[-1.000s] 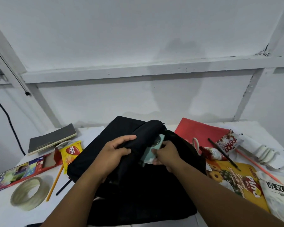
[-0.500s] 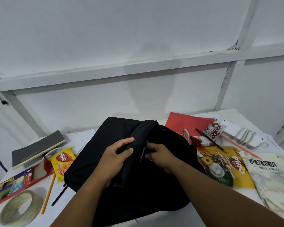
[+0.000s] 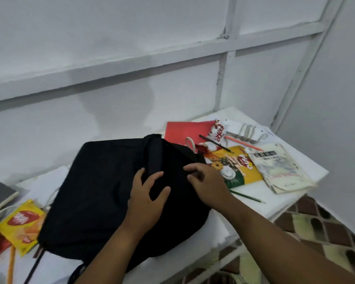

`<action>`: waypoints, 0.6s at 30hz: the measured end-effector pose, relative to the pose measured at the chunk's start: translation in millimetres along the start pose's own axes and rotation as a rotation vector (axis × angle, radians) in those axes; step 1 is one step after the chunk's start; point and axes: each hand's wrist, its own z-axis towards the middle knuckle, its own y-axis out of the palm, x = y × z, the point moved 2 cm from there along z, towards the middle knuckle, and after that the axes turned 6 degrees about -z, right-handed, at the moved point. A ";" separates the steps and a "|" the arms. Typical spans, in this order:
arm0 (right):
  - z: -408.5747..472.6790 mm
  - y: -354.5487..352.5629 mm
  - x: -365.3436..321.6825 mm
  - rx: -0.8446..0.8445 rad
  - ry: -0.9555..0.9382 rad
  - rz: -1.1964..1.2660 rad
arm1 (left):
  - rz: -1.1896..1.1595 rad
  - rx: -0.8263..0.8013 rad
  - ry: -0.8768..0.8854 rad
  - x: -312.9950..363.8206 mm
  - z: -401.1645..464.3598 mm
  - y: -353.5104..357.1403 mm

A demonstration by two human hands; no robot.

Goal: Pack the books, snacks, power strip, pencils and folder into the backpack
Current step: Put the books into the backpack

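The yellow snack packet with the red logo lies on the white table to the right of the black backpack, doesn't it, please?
Not quite: the head view shows the yellow snack packet with the red logo on the white table to the left of the black backpack, not the right.

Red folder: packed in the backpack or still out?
Out. The red folder lies flat on the table behind the backpack, snacks and a pencil on it.

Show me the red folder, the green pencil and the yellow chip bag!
red folder (image 3: 182,130), head view, bare upper cover.
green pencil (image 3: 247,196), head view, mid-shaft.
yellow chip bag (image 3: 19,226), head view, front.
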 end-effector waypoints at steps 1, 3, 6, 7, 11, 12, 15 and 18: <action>-8.9 -11.9 7.4 0.058 -0.008 -0.009 | 0.057 -0.011 0.028 2.4 -2.8 14.8; -24.2 -37.1 24.0 0.146 0.012 -0.020 | 0.170 -0.042 0.047 8.6 -7.7 45.4; -35.8 -70.9 59.4 0.205 0.147 -0.051 | 0.356 -0.079 0.088 19.3 -15.0 89.7; -37.3 -81.5 73.3 0.224 0.199 -0.062 | 0.414 -0.076 0.105 18.9 -15.2 103.0; -37.1 -126.0 129.1 0.294 0.300 -0.242 | 0.615 -0.105 0.137 6.0 -11.3 153.4; -37.0 -137.1 140.3 0.308 0.320 -0.283 | 0.663 -0.127 0.145 2.5 -10.3 162.9; -32.5 -171.4 170.0 0.342 0.407 -0.442 | 0.780 -0.110 0.190 -6.5 -9.6 179.5; -28.9 -202.5 196.7 0.252 0.591 -0.598 | 0.788 -0.042 0.215 -9.2 -9.9 182.5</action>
